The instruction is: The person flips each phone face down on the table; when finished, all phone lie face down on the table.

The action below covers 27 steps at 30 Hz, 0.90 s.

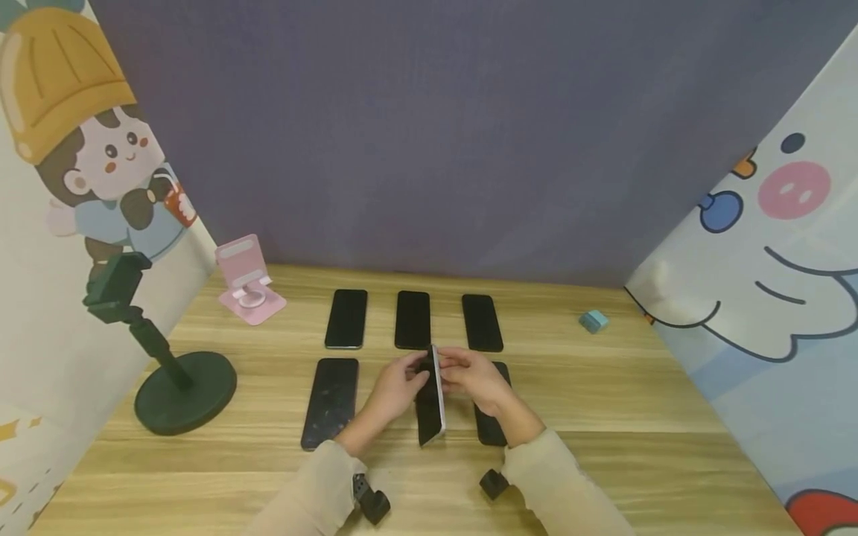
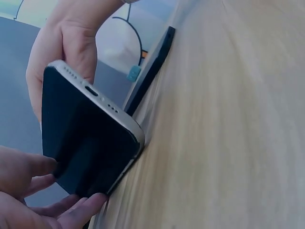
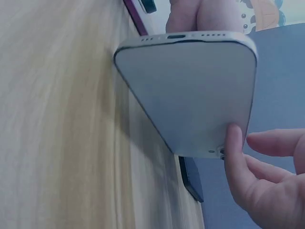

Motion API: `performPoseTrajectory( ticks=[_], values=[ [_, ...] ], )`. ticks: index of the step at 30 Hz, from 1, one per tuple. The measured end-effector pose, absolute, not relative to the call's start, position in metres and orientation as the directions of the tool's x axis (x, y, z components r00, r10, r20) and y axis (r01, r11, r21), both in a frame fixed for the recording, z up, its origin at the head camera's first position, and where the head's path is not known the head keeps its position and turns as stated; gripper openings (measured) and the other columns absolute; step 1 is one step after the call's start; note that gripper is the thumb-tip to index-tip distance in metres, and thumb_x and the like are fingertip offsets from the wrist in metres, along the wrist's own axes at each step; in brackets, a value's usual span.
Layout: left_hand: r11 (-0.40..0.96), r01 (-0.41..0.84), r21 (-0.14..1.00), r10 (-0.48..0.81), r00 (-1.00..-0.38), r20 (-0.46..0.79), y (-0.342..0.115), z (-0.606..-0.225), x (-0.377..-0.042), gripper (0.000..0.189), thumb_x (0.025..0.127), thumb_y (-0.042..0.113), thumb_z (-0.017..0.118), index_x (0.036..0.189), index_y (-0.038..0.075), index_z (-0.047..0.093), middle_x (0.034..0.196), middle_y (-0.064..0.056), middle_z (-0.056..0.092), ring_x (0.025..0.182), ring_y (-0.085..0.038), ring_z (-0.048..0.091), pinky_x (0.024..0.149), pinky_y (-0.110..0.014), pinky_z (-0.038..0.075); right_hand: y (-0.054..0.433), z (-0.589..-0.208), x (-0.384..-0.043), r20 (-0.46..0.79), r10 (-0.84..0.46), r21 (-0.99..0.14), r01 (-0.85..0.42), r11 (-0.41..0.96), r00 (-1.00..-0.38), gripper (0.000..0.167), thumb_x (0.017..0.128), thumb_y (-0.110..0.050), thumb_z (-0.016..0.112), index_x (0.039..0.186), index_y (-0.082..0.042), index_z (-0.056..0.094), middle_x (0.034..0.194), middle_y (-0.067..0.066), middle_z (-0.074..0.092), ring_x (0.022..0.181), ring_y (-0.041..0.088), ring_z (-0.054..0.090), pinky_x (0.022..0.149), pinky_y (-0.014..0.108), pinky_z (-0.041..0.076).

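Both hands hold one smartphone (image 1: 430, 409), tipped up on its long edge in the middle of the wooden table. Its black screen (image 2: 88, 133) faces the left hand, and its pale back (image 3: 190, 90) faces the right. At the phone's far end, the left hand (image 1: 395, 387) grips it, with fingertips on the screen and low edge in the left wrist view. The right hand (image 1: 477, 381) pinches the upper far part, its thumb (image 3: 233, 143) lying on the back near the camera lens. One dark phone (image 1: 492, 417) lies partly hidden under the right hand.
Another phone (image 1: 330, 402) lies beside the left forearm. Three dark phones (image 1: 346, 318) (image 1: 412, 320) (image 1: 482, 322) form a row behind. A dark green stand (image 1: 184, 394) and a pink folding stand (image 1: 251, 286) are at left; a small blue object (image 1: 593, 321) sits at right.
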State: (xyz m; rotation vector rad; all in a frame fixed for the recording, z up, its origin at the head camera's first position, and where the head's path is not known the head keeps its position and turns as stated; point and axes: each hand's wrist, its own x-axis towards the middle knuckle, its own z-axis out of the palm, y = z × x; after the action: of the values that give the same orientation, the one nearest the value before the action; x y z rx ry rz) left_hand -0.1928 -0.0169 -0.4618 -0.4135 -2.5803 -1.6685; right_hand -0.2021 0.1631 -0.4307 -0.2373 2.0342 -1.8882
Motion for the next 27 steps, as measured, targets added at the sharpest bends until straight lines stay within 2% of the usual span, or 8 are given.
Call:
performPoseTrajectory(
  ticks=[6,13,19,23,27],
  values=[
    [0.228,0.144,0.963,0.171,-0.980,0.106,-0.014,-0.459,-0.192,0.039,0.096,0.005,0.059,0.133,-0.005,0.053,0.113,-0.026,0.062,0.095,-0.035,0.066,0.060,-0.034,0.057,0.161,-0.429,-0.203,-0.137,-0.386,-0.989,0.105,0.104,-0.912,0.048,0.095,0.007,0.052,0.143,0.007,0.041,0.120,0.025,0.049,0.094,0.026,0.061,0.084,0.039,0.055],
    [0.116,0.107,0.987,0.167,-0.982,0.087,-0.014,-0.457,-0.191,0.039,0.097,0.004,0.057,0.133,-0.008,0.050,0.114,-0.028,0.060,0.090,-0.034,0.067,0.062,-0.036,0.059,0.159,-0.427,-0.203,-0.130,-0.397,-0.988,0.088,0.123,-0.908,0.049,0.095,0.005,0.055,0.142,0.007,0.042,0.122,0.026,0.049,0.091,0.022,0.062,0.083,0.042,0.055],
    [0.172,0.161,0.972,0.130,-0.982,0.139,-0.015,-0.454,-0.188,0.036,0.098,0.010,0.055,0.129,-0.009,0.054,0.109,-0.026,0.064,0.091,-0.031,0.068,0.066,-0.032,0.058,0.155,-0.430,-0.202,-0.109,-0.413,-0.991,0.067,0.115,-0.904,0.052,0.095,0.001,0.058,0.144,0.006,0.040,0.126,0.027,0.046,0.094,0.025,0.062,0.086,0.048,0.053],
    [0.170,0.123,0.978,0.117,-0.988,0.103,-0.016,-0.455,-0.190,0.040,0.099,0.014,0.057,0.131,-0.010,0.053,0.113,-0.026,0.063,0.097,-0.035,0.067,0.072,-0.035,0.058,0.151,-0.434,-0.202,-0.109,-0.396,-0.988,0.054,0.146,-0.912,0.055,0.095,0.001,0.059,0.145,0.006,0.036,0.128,0.027,0.047,0.101,0.030,0.061,0.085,0.046,0.054],
    [0.161,0.103,0.981,0.105,-0.991,0.087,-0.017,-0.455,-0.192,0.043,0.096,0.010,0.060,0.134,-0.008,0.049,0.115,-0.026,0.062,0.097,-0.035,0.066,0.072,-0.036,0.058,0.147,-0.438,-0.201,-0.119,-0.352,-0.976,0.045,0.211,-0.928,0.052,0.093,0.002,0.060,0.141,0.009,0.041,0.127,0.025,0.051,0.108,0.034,0.059,0.084,0.042,0.055]
  ],
)
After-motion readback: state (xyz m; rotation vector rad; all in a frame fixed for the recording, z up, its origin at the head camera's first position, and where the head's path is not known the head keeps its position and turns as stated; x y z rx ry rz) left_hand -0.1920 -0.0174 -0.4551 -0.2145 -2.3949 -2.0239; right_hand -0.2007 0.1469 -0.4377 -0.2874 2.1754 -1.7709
